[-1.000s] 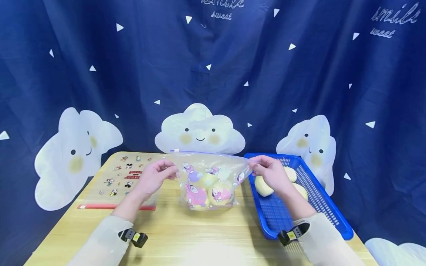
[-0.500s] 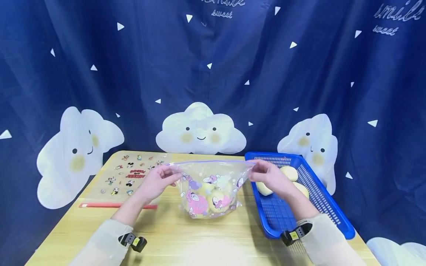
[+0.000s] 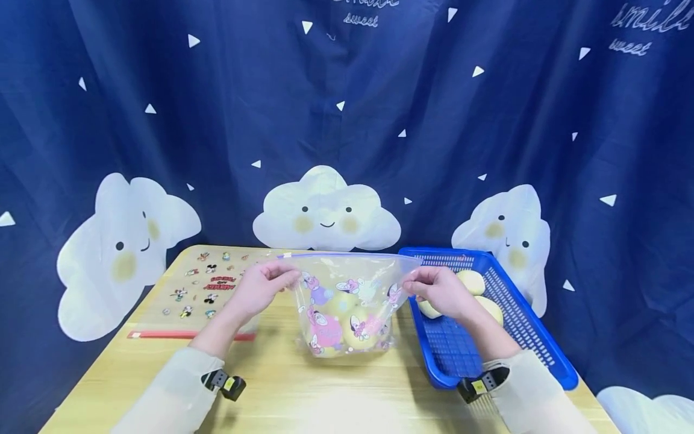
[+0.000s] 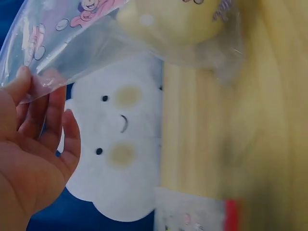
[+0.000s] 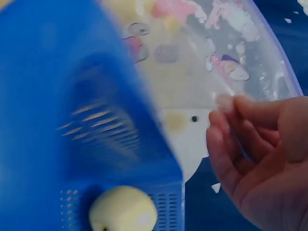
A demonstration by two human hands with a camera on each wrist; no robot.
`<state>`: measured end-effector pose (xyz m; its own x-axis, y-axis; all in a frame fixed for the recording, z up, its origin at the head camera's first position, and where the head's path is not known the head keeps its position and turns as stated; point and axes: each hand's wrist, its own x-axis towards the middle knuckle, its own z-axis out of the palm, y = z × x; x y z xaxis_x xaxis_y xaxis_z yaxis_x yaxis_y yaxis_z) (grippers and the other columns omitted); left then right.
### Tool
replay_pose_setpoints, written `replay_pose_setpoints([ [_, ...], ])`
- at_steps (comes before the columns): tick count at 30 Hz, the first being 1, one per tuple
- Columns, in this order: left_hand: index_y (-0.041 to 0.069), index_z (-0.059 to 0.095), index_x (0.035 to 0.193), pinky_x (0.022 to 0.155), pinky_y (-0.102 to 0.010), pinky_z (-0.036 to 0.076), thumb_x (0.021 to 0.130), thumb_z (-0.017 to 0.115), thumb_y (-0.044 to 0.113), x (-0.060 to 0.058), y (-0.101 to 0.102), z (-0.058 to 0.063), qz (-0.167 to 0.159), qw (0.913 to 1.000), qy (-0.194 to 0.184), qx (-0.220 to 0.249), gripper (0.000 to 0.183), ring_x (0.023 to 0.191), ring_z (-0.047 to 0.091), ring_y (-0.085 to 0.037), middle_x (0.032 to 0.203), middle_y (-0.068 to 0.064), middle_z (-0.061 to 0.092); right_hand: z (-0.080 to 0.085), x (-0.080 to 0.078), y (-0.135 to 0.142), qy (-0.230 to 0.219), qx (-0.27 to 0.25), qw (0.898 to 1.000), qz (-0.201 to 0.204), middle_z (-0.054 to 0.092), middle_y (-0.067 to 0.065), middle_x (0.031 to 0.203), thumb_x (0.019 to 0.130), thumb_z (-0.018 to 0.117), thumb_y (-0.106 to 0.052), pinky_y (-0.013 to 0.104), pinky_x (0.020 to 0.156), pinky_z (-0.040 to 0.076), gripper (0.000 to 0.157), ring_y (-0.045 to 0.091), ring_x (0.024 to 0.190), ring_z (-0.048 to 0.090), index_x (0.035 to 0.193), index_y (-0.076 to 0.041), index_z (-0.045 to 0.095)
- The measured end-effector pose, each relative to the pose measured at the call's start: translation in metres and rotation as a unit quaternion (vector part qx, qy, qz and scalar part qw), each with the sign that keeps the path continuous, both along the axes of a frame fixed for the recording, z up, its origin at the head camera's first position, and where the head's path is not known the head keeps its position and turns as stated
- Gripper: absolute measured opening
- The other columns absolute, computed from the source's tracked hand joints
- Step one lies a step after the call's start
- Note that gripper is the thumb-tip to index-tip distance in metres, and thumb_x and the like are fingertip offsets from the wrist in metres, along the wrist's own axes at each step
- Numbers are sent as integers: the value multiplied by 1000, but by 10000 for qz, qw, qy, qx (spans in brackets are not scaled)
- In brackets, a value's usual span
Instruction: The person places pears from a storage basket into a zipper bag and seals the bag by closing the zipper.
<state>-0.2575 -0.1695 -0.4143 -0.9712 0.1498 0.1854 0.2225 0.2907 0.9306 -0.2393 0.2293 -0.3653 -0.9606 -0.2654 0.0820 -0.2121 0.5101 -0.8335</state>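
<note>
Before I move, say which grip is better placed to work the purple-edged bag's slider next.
Probably the left grip: it pinches the bag just below the slider, which sits at the left end of the purple strip. The right grip holds the opposite side, farther away.

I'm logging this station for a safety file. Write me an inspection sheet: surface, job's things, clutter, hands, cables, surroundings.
Surface: light wood table, bright glare at the near side.
Job's things: printed clear bag with fruits inside; whether its base touches the table is unclear. Blue basket at right, three more fruits visible in it.
Clutter: flat bag with a red strip, at left.
Hands: left hand and right hand each pinch one side of the clear bag; wrist cameras on both sleeves.
Cables: nothing seen.
Surroundings: dark blue curtain with smiling clouds.
</note>
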Motion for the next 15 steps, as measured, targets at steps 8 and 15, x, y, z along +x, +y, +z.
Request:
replay_pose_setpoints([
  [8, 2, 72, 130, 91, -33, 67, 106, 75, 25, 5, -4, -18, -319, 9956, -616, 630, 34, 102, 73, -13, 111, -2, 78, -9, 0, 4, -529, -366, 9975, 299, 79, 14, 118, 105, 76, -20, 29, 87, 66, 29, 17, 99, 73, 126, -1, 76],
  [15, -5, 72, 127, 96, -32, 64, 110, 69, 25, -2, -6, -25, -406, 9948, -822, 440, 35, 101, 74, -12, 107, -4, 79, -7, -6, -3, -460, 58, 9989, 83, 80, 10, 106, 105, 75, -17, 33, 79, 62, 21, 19, 94, 70, 117, -1, 80],
])
